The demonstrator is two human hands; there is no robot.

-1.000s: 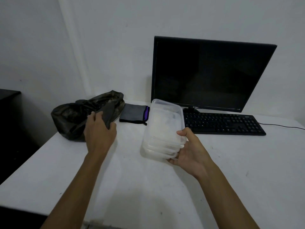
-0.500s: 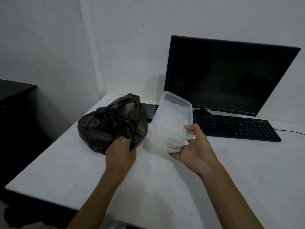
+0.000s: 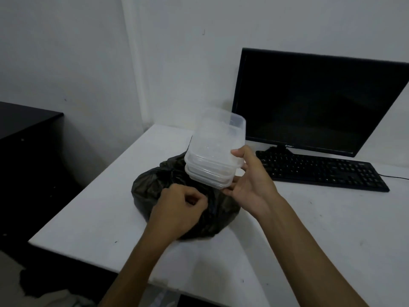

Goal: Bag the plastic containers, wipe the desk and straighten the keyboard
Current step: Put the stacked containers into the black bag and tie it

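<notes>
My right hand grips a nested stack of clear plastic containers by its right edge, tilted and lifted above the desk. Right below the stack lies a crumpled black plastic bag on the white desk. My left hand is closed on the bag's folds near its front. A black keyboard lies to the right, slightly angled, in front of the monitor. The dark cloth seen before is hidden behind the containers.
A black monitor stands at the back of the desk against the white wall. A dark cabinet stands left of the desk across a gap. The keyboard's cable runs off to the right.
My left hand has pulled the black bag toward me and to the right, under the containers. My right hand has raised the stack over the bag. The view has shifted left.
</notes>
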